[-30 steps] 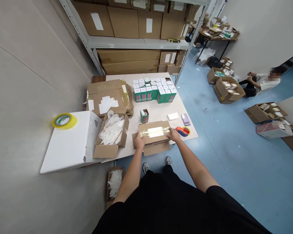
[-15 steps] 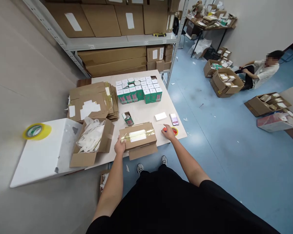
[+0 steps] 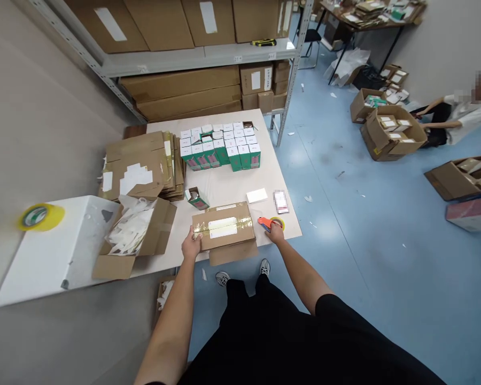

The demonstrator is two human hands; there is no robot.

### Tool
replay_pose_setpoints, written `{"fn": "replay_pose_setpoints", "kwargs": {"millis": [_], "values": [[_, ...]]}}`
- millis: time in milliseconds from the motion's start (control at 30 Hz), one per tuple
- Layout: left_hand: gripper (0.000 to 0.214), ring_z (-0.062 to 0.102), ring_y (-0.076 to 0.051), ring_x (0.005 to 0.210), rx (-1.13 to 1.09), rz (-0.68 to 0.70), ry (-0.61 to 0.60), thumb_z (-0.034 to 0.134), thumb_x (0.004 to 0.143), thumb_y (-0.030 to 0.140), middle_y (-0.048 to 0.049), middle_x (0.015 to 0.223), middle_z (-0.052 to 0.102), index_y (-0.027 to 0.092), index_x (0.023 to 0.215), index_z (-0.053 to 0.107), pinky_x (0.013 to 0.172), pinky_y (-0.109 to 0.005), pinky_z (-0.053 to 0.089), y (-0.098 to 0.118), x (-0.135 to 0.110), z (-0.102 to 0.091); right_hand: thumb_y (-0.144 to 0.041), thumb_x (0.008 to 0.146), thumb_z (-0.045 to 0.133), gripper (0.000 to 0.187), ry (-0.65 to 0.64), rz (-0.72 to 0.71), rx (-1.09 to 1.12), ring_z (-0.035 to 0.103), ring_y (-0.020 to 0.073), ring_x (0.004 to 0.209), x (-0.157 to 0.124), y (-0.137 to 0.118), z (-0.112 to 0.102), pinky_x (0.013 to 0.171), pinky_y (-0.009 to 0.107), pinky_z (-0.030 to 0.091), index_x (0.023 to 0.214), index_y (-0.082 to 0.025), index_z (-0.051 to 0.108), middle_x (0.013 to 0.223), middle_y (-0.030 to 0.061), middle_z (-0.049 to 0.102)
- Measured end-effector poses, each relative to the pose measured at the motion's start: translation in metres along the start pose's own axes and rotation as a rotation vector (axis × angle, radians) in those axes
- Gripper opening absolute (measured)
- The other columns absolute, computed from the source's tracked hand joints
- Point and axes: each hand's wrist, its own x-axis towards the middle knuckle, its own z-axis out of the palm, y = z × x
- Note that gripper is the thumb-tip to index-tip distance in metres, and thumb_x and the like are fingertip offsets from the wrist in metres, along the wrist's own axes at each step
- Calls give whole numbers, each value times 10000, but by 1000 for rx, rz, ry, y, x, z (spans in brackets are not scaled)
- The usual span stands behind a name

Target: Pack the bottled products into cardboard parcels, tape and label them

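A cardboard box (image 3: 244, 229) lies at the table's front edge, with clear tape along its top and white labels on it. One long flap hangs out over the front edge. My left hand (image 3: 191, 245) grips the box's left end, the thumb on top. To the right of the box, my right hand (image 3: 276, 233) is closed around an orange tape dispenser (image 3: 264, 221) carrying a yellow roll; its fingers are partly hidden. Behind the box stand a small open green carton (image 3: 198, 199), a white card or flat box (image 3: 257, 195) and a phone-like object (image 3: 281, 202).
Rows of green-and-white cartons (image 3: 220, 145) fill the table's back. Left are flattened cardboard (image 3: 136, 155), an open box of white packing strips (image 3: 156, 235) and a yellow tape roll (image 3: 40, 217). A shelf (image 3: 208, 61) stands behind; a person (image 3: 452, 117) sits among boxes at right.
My right hand has closed around the tape dispenser, which now shows more of its orange part. My left hand stays on the box's left end. The whole view has shifted slightly.
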Motion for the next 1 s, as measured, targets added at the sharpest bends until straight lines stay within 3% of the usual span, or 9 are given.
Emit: {"fn": "replay_pose_setpoints", "kwargs": {"millis": [133,233,367,567,667,767,900,1000], "values": [[656,654,-312,1318,-13,10,-2,661,966,359,-122,1458,671,229,1592,513,1100,-409,509,-1,0,-1,-310,926,682,425,-106,101,-149,665,336,1172,4,-8,-1,982,401,476,1299,-117,621,1289,232,705],[678,667,-318,1292,-20,-9,5,675,958,354,-132,1434,686,224,1600,499,1075,-417,521,-1,-1,0,-252,954,615,373,-88,86,-153,679,340,1176,-2,-7,-9,1021,425,475,1295,-100,610,1268,242,721],[690,657,-298,1302,-54,-3,12,637,969,340,-113,1455,674,242,1627,454,1082,-391,507,3,-7,4,-176,948,568,441,-12,72,-159,662,384,1236,-20,1,-23,1105,495,431,1372,-62,527,1237,271,721],[709,621,-273,1349,-90,18,-7,619,966,313,-79,1505,641,257,1645,422,1115,-345,465,6,-14,3,-352,981,555,491,268,5,70,612,441,1285,-49,-6,-47,1103,600,433,1403,-127,446,1284,249,656],[706,619,-274,1352,-120,20,-25,608,970,318,-82,1493,651,257,1647,418,1109,-345,465,5,-15,2,-371,972,546,456,364,-136,185,574,430,1308,-59,-29,-63,1143,641,387,1363,-151,468,1273,219,629],[686,618,-292,1349,-145,36,-28,596,971,328,-111,1457,673,231,1633,446,1102,-361,470,3,-15,2,-380,961,541,358,365,-302,263,575,408,1254,-68,-66,-76,1111,634,427,1264,-190,539,1229,195,632],[694,639,-302,1309,-166,75,-18,605,952,317,-136,1379,714,211,1624,464,1080,-367,486,1,-14,4,-394,944,566,352,208,-519,371,610,356,1165,-79,-128,-73,1045,541,509,1251,-221,564,1226,156,664],[709,678,-302,1236,-154,77,-30,615,955,336,-142,1323,739,220,1634,446,1044,-372,506,0,-15,3,-394,924,600,389,38,-551,435,648,309,1104,-85,-169,-54,1004,453,542,1274,-227,566,1228,126,693]]}}
